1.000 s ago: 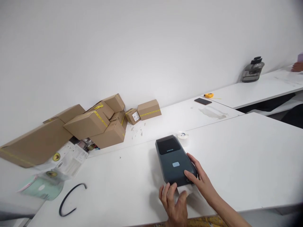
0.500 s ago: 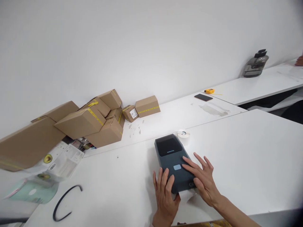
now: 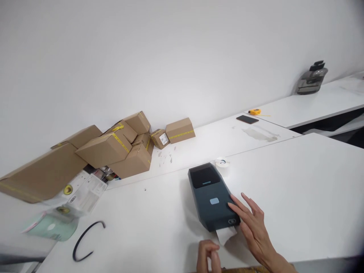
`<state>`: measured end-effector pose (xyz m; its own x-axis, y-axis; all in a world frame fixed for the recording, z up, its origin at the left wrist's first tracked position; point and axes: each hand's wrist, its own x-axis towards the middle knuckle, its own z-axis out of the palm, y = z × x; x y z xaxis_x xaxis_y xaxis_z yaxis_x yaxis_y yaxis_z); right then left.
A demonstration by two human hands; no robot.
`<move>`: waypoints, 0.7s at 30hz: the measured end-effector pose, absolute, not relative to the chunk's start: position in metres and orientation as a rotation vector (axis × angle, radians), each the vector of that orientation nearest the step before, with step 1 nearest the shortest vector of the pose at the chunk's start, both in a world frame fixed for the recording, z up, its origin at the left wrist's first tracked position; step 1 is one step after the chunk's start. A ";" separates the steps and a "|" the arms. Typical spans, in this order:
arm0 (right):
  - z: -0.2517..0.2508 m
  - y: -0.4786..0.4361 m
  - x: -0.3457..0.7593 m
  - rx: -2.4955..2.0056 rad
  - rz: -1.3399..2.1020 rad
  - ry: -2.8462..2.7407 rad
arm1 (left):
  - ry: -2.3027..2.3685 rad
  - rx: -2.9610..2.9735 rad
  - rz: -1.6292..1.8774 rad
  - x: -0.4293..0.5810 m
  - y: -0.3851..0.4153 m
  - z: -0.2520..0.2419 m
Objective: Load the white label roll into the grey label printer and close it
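- Hands low in view, at the near edge of the white tabletop (image 3: 298, 182).
- Right hand (image 3: 254, 227): open, fingers spread and almost flat, gripping nothing. Fingertips (image 3: 231, 206) rest on the near right part of the label printer's top.
- Left hand (image 3: 208, 257): partly cut off by the bottom of the view. Fingers curled in against the thumb, nothing visible in the grip. It sits on the tabletop just short of the paper strip, not touching it.
- Label printer (image 3: 209, 193): dark grey, lying flat, long axis running away from the person, near end between the two hands.
- Paper strip (image 3: 226, 235): white, sticking out of the printer's near end, lying on the tabletop.
- Label roll (image 3: 222, 163): small, white, just behind the printer's far right corner.
- Cardboard boxes (image 3: 113, 148): heap with yellow tape, against the wall, far left.
- Printed mailers (image 3: 85, 191) below the boxes; a pale green pouch (image 3: 51, 227) beside them.
- Black curved strap (image 3: 85, 239): on the tabletop, well left of the printer.
- Phone (image 3: 247, 119) and yellow tape measure (image 3: 254, 112): far right, well apart from the hands.
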<state>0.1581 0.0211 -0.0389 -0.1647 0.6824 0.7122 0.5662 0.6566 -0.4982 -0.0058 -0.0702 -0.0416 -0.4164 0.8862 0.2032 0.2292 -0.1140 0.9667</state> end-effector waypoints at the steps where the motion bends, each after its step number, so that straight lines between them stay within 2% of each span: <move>1: -0.039 0.018 0.159 -0.978 0.130 -1.852 | 1.576 1.146 1.477 -0.002 -0.069 -0.041; 4: -0.038 0.015 0.161 -0.942 0.109 -1.884 | 1.447 0.820 1.287 0.011 -0.055 -0.032; 7: -0.035 0.016 0.162 -0.955 0.107 -1.891 | 1.342 0.545 1.254 0.020 -0.042 -0.019; 14: -0.024 0.017 0.158 -0.982 0.087 -1.835 | 1.390 0.843 1.296 0.020 -0.043 -0.010; 21: 0.001 0.033 0.145 -1.007 -0.075 -2.000 | 1.559 1.057 1.314 0.012 -0.046 -0.043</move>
<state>0.1448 0.0334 0.0006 -0.2931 0.6241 0.7243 0.6764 0.6707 -0.3042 0.0124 -0.0459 -0.0428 -0.3117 0.9476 -0.0696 0.0921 0.1030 0.9904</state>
